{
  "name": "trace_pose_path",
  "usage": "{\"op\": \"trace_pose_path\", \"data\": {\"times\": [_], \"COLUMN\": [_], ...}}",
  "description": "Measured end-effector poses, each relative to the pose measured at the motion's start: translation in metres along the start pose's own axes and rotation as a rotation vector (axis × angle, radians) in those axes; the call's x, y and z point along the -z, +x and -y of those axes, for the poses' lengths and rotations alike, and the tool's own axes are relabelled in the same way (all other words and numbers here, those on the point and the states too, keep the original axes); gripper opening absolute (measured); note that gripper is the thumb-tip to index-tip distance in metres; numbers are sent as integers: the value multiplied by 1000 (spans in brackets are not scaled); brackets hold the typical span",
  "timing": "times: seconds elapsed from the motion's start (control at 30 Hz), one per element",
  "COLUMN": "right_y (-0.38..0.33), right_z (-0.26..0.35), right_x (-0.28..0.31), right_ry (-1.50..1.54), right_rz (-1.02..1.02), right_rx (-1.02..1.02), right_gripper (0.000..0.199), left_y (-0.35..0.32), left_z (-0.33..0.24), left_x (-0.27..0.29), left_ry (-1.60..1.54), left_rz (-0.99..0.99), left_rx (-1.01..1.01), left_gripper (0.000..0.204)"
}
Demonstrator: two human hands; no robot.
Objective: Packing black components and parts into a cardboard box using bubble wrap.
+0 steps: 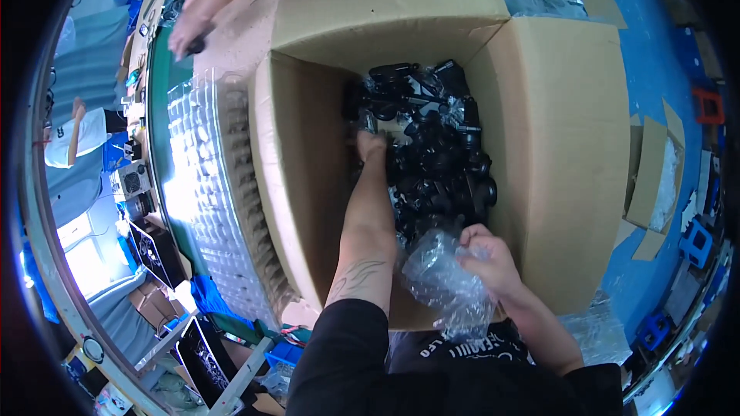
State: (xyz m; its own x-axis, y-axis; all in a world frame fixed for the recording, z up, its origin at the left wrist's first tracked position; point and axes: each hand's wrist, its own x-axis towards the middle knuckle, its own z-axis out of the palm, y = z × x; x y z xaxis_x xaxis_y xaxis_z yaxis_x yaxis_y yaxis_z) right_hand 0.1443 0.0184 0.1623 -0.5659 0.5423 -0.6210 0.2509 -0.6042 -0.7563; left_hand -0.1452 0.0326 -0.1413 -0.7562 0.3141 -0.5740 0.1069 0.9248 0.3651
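Observation:
A large open cardboard box (pixel 555 154) fills the middle of the head view. Inside it lies a heap of several black plastic parts (pixel 439 162). My left hand (pixel 371 146) reaches deep into the box and rests among the black parts at the heap's left side; whether it grips one is hidden. My right hand (pixel 487 256) is at the near edge of the box, closed on a crumpled clear plastic bag (pixel 443 277) that hangs over the box's near wall.
Stacked clear plastic trays (pixel 220 185) stand left of the box on a green-edged table. Another person's hand (pixel 189 31) reaches in at top left. Blue floor (pixel 655 54), loose cardboard pieces (pixel 655 177) and more clear packaging lie to the right.

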Motion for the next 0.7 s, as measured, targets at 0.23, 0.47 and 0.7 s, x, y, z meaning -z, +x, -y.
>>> {"op": "trace_pose_path", "data": {"times": [0.23,0.47,0.7], "right_y": [0,1,26], "right_z": [43,42,18], "right_x": [-42,-3,-21], "right_ry": [297,-74,-148], "right_rz": [-302,233,-26], "right_rx": [102,-80,83], "right_gripper": [18,14,27], "left_y": [40,-125,-238], "left_z": [68,17,-44], "left_x": [36,109,200], "left_ry": [189,145,-895], "left_rz": [81,-117,31], "left_rx": [13,-181,-549], "left_gripper": [23,26,20]}}
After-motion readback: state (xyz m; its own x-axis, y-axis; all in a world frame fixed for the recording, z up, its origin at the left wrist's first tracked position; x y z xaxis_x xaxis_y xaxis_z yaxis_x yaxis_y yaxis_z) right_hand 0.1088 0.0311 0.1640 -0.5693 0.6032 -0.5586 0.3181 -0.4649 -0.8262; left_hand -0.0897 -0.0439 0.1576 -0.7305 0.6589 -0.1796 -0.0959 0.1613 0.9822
